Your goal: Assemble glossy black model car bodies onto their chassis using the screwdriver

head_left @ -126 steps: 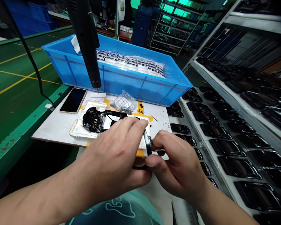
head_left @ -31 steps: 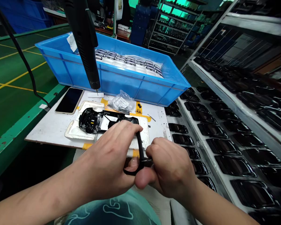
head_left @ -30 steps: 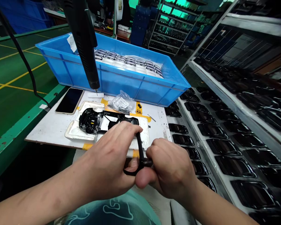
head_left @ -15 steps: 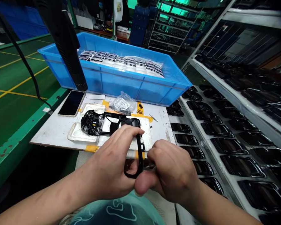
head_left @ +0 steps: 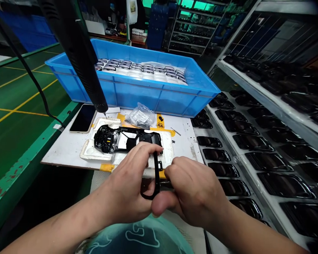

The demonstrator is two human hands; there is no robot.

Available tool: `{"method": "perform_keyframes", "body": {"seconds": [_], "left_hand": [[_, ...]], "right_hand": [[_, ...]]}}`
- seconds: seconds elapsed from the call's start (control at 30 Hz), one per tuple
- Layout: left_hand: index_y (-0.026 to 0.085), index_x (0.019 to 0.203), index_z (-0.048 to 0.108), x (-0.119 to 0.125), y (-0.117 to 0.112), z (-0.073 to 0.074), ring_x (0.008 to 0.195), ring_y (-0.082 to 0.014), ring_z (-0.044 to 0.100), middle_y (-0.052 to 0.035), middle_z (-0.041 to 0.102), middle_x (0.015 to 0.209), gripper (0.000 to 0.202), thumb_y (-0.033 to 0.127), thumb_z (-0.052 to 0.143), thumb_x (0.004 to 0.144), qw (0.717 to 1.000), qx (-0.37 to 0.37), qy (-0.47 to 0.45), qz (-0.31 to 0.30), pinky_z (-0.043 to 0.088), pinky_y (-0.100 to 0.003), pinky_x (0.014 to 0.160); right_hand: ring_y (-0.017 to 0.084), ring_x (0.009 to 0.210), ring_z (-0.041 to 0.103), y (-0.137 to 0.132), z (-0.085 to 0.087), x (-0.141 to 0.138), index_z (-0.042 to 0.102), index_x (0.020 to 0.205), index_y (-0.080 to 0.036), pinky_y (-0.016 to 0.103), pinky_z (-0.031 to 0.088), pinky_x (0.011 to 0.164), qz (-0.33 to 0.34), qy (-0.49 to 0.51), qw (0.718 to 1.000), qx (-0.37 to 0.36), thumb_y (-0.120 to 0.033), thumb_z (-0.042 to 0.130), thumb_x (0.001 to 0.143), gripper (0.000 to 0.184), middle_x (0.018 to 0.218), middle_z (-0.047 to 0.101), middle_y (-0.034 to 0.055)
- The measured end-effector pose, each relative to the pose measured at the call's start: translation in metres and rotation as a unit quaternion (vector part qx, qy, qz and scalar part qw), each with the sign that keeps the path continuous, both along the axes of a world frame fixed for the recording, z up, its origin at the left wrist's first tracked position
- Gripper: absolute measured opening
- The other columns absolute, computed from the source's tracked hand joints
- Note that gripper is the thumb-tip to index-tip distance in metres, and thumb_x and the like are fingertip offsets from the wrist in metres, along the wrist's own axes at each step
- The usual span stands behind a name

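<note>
Black plastic frame (head_left: 156, 173), upright, left hand (head_left: 124, 192) grip clenched around it, right hand (head_left: 193, 190) grip pinching its lower end

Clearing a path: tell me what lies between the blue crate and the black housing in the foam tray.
In the head view, a clear plastic bag of small parts lies there on the white board, beside strips of yellow tape.

Your left hand (head_left: 127, 197) and right hand (head_left: 193, 190) grip a narrow black plastic frame (head_left: 156, 173) above a white work board (head_left: 63, 151), just beside a black device housing (head_left: 108, 139) in a foam tray (head_left: 88, 151), an electric screwdriver (head_left: 76, 60) hanging over the tray
</note>
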State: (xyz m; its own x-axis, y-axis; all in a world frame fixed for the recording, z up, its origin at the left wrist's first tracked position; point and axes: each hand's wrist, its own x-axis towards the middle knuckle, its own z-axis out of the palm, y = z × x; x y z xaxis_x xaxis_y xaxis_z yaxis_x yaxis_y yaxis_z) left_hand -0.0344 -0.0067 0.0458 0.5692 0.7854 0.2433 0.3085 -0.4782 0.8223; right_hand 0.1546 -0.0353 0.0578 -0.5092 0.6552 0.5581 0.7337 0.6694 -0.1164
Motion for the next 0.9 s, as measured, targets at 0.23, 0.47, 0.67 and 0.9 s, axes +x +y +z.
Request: {"method": "perform_keyframes", "body": {"seconds": [0.23,0.47,0.67,0.9], "left_hand": [[0.025,0.133,0.04,0.0,0.0,-0.001,0.1,-0.0225,0.059,-0.0082,0.056,0.122,0.071,0.008,0.067,0.07,1.0,-0.027,0.001,-0.002,0.056,-0.037,0.086],[0.025,0.133,0.04,0.002,0.001,-0.004,0.1,-0.0208,0.056,-0.0066,0.054,0.123,0.075,0.007,0.071,0.067,0.999,-0.035,-0.015,-0.006,0.052,-0.035,0.088],[0.031,0.135,0.041,0.002,-0.006,-0.01,0.099,-0.0175,0.054,-0.0035,0.053,0.119,0.063,0.008,0.063,0.081,0.986,-0.139,-0.094,-0.008,0.048,-0.031,0.088],[0.02,0.128,0.052,-0.003,-0.008,-0.003,0.091,-0.0138,0.049,-0.0072,0.055,0.117,0.057,0.004,0.063,0.074,0.887,-0.315,-0.329,-0.079,0.042,-0.029,0.085]], "right_hand": [[0.014,0.055,0.039,0.002,0.003,-0.001,0.053,0.064,-0.018,0.033,0.023,0.056,0.0,0.009,1.0,0.015,-0.068,0.034,0.098,0.064,0.057,0.044,0.0003],[0.016,0.055,0.039,-0.001,-0.001,0.0,0.052,0.067,-0.019,0.034,0.023,0.056,0.023,-0.009,1.0,0.009,-0.054,0.036,0.105,0.053,0.058,0.045,0.001],[0.014,0.06,0.052,0.0,-0.003,0.02,0.055,0.095,-0.016,0.028,0.04,0.056,-0.044,0.128,0.99,-0.045,-0.066,0.031,0.102,0.055,0.071,0.054,0.0025],[0.018,0.059,0.062,0.053,-0.085,0.101,0.049,0.096,-0.023,0.031,0.052,0.054,-0.346,0.431,0.768,-0.324,-0.047,0.062,0.087,0.029,0.074,0.064,0.002]]}}
